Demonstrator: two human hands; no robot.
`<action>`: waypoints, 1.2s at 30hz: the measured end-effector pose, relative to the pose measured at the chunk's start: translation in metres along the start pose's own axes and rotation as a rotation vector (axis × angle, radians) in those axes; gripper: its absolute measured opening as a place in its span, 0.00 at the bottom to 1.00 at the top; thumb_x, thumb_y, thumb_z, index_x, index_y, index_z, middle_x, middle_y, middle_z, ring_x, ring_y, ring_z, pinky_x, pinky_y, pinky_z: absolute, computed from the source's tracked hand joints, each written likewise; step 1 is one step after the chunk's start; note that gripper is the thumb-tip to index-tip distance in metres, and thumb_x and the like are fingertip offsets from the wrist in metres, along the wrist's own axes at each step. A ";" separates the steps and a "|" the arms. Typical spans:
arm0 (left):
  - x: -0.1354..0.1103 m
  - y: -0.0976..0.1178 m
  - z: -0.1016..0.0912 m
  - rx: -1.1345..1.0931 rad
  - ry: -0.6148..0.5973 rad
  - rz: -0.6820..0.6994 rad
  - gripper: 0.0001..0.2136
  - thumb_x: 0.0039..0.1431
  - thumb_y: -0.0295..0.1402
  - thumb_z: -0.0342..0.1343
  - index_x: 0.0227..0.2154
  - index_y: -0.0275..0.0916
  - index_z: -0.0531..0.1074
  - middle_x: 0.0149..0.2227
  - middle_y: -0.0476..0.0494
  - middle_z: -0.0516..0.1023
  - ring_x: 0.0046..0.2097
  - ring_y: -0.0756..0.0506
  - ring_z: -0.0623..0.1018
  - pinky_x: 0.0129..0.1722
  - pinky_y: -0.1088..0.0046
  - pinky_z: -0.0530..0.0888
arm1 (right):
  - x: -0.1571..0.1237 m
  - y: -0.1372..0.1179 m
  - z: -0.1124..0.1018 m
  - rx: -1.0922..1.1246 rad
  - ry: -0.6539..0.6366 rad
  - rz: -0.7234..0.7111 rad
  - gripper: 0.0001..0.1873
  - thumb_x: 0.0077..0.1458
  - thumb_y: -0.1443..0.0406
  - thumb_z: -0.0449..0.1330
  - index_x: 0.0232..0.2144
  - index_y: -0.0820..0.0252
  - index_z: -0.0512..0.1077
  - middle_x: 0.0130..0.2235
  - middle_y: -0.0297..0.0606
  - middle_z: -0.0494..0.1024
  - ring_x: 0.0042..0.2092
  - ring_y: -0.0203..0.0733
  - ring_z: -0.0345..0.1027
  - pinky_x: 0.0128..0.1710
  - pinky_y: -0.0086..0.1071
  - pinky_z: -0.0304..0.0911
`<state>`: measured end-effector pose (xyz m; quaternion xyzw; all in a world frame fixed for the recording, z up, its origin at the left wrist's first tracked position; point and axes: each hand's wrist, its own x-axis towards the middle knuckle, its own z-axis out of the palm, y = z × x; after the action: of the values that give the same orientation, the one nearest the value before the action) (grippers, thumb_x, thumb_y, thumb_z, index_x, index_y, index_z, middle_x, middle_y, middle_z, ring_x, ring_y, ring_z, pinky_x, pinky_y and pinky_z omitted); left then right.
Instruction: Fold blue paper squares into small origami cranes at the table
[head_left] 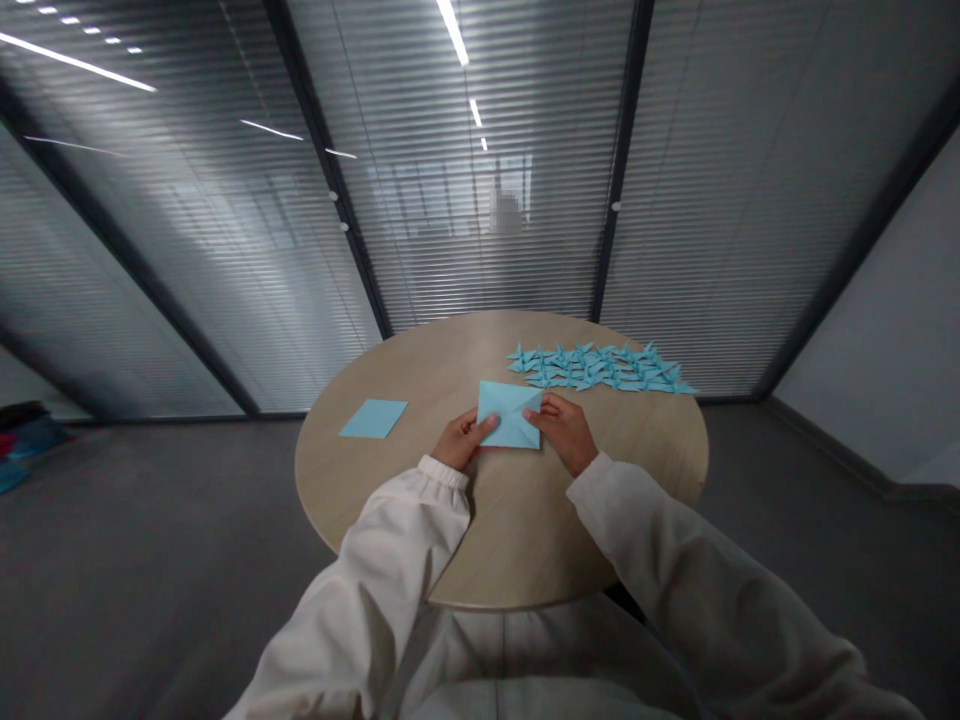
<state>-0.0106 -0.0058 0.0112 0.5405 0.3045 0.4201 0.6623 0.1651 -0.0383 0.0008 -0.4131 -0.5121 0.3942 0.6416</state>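
Note:
A light blue paper square (508,412) with creases lies on the round wooden table (510,540) in front of me. My left hand (459,441) pinches its lower left edge, thumb on top. At the paper's right edge, my right hand (564,428) grips it with curled fingers. Both arms wear white sleeves.
A stack of flat blue paper sheets (373,418) lies on the table to the left. Several folded blue paper cranes (600,368) are laid in rows at the table's far right. Glass walls with blinds stand behind; grey floor surrounds the table.

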 end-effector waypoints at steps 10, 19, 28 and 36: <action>-0.009 0.004 0.004 -0.132 -0.160 -0.159 0.31 0.43 0.42 0.63 0.51 0.38 0.63 0.46 0.33 0.73 0.41 0.39 0.77 0.39 0.63 0.75 | -0.001 -0.006 -0.001 -0.020 -0.023 -0.148 0.08 0.41 0.63 0.62 0.29 0.57 0.74 0.40 0.36 0.76 0.44 0.43 0.69 0.48 0.37 0.61; 0.001 0.001 -0.005 0.182 0.095 0.171 0.24 0.35 0.35 0.67 0.39 0.34 0.75 0.38 0.40 0.78 0.40 0.43 0.76 0.42 0.68 0.72 | -0.002 -0.009 -0.002 -0.051 0.000 -0.175 0.15 0.44 0.67 0.53 0.34 0.54 0.75 0.44 0.36 0.74 0.48 0.42 0.65 0.48 0.36 0.61; 0.000 0.009 -0.006 0.424 0.213 0.419 0.16 0.39 0.37 0.65 0.34 0.38 0.77 0.48 0.37 0.72 0.50 0.40 0.70 0.49 0.64 0.67 | -0.006 -0.019 0.003 0.138 -0.021 -0.017 0.20 0.49 0.57 0.54 0.43 0.59 0.70 0.41 0.40 0.75 0.40 0.42 0.70 0.39 0.34 0.66; -0.005 0.015 -0.006 0.709 0.219 0.589 0.13 0.43 0.36 0.63 0.35 0.41 0.77 0.51 0.40 0.69 0.51 0.41 0.69 0.51 0.62 0.65 | -0.006 -0.015 0.004 -0.024 -0.021 -0.018 0.17 0.38 0.59 0.65 0.34 0.57 0.74 0.32 0.35 0.77 0.33 0.41 0.70 0.35 0.34 0.65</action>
<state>-0.0215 -0.0066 0.0239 0.7491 0.3308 0.5149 0.2536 0.1611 -0.0487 0.0129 -0.4119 -0.5271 0.3864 0.6350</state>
